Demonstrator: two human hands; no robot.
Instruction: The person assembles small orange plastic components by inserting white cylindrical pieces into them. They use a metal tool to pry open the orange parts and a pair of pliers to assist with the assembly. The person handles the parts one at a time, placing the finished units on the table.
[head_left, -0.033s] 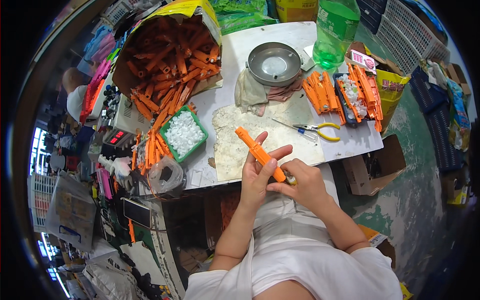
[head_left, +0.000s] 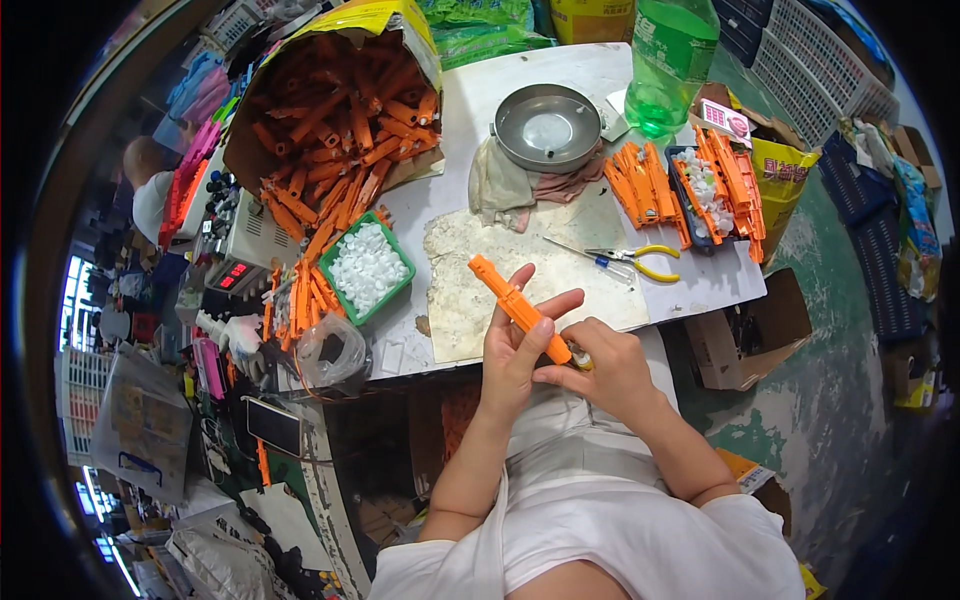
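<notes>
A long orange plastic part [head_left: 512, 303] lies slanted across my left hand [head_left: 508, 372], its far end pointing up and left. The left thumb presses it against the fingers, two of which stretch out past it. At the part's near end my right hand [head_left: 612, 368] is closed, thumb and fingers pinching around it. A small pale, yellowish bit [head_left: 582, 362] shows between the right fingertips; its kind is too small to tell. Both hands are above my lap, just off the table's front edge.
A green tray [head_left: 388, 302] of small white plastic pieces [head_left: 368, 262] stands left, beside a tipped sack of orange parts [head_left: 350, 115]. Yellow-handled pliers [head_left: 657, 266] and a screwdriver [head_left: 612, 265] lie right. Behind are a metal bowl [head_left: 548, 125] on cloths and a green bottle [head_left: 675, 60].
</notes>
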